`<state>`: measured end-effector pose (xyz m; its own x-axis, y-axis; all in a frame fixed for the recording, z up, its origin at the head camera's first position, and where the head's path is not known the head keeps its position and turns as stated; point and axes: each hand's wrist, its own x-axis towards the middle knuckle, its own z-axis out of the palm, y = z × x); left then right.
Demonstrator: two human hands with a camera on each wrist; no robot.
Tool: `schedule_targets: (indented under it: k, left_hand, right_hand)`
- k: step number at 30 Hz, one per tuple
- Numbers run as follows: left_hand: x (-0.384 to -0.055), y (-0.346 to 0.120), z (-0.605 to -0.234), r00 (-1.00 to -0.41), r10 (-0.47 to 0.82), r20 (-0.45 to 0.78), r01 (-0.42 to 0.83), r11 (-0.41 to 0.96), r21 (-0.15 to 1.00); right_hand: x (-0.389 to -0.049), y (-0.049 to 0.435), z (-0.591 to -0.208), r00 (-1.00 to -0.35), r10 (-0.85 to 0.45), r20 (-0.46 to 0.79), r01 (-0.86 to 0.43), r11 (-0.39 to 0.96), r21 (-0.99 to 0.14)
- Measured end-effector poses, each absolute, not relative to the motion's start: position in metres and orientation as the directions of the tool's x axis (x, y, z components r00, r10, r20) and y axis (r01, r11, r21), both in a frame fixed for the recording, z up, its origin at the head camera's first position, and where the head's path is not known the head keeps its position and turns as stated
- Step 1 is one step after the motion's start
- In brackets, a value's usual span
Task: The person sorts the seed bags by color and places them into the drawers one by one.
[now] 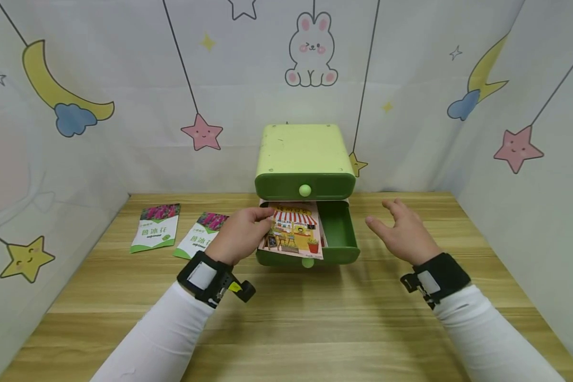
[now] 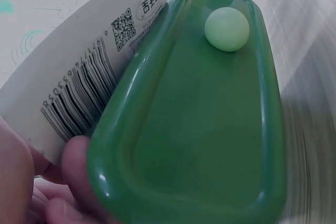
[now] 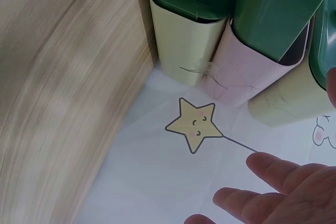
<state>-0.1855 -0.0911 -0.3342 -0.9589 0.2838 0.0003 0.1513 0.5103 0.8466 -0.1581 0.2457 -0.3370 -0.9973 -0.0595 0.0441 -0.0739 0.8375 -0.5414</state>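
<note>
My left hand (image 1: pixel 242 233) pinches the left edge of a paper packet (image 1: pixel 293 228) with a shop drawing and striped awning. The packet lies slanted over the pulled-out green drawer (image 1: pixel 336 225), its near edge overlapping the drawer front. In the left wrist view, the packet's white back (image 2: pixel 84 72) shows a barcode and QR code, and fingers (image 2: pixel 79 166) sit at the corner of the drawer front (image 2: pixel 199 114). My right hand (image 1: pixel 403 233) is held to the right of the drawer, fingers spread, holding nothing. Its fingers (image 3: pixel 278 171) show in the right wrist view.
The small cabinet (image 1: pixel 305 148) has a pale yellow top and a closed upper drawer (image 1: pixel 281 187) with a round knob (image 1: pixel 305 190). Two flower packets (image 1: pixel 155 228) (image 1: pixel 198 236) lie on the wooden table (image 1: pixel 315 329) at left. A printed curtain (image 1: pixel 401 69) hangs behind.
</note>
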Motion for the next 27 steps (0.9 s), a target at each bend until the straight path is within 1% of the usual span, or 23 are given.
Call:
schedule_targets:
  k: [7, 17, 27]
  left_hand:
    - [-0.1864, -0.0907, -0.3352, -0.955, 0.296, -0.002, 0.157, 0.513, 0.844]
    - [-0.1918, -0.0888, -0.3359, -0.954, 0.297, 0.042, 0.223, 0.609, 0.761]
    - [-0.1933, -0.0859, -0.3337, -0.95, 0.312, 0.011, 0.199, 0.581, 0.789]
  right_hand:
    - [-0.1581, 0.2464, -0.338, -0.997, -0.062, 0.047, -0.078, 0.837, -0.542]
    - [-0.1572, 0.2468, -0.3378, -0.997, -0.067, 0.042, -0.079, 0.835, -0.545]
    - [-0.156, 0.2461, -0.3379, -0.996, -0.076, 0.05, -0.091, 0.836, -0.541]
